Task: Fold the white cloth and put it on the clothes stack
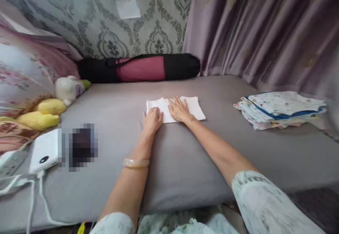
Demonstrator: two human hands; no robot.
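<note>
A folded white cloth (pixel 194 107) lies on the grey bed sheet, a little right of the middle of the view. My right hand (pixel 180 110) rests flat on it, fingers spread. At the cloth's near left corner, my left hand (pixel 153 120) has its fingers curled in against the fabric; its fingertips are partly hidden. A pale bangle (pixel 136 162) circles my left wrist.
A stack of folded patterned cloths (pixel 280 107) sits on the right. Along the wall lies a black and pink long bag (pixel 140 69). Plush toys (pixel 69 89), a white power bank (pixel 45 151) with cables and a power strip (pixel 10 161) are at the left.
</note>
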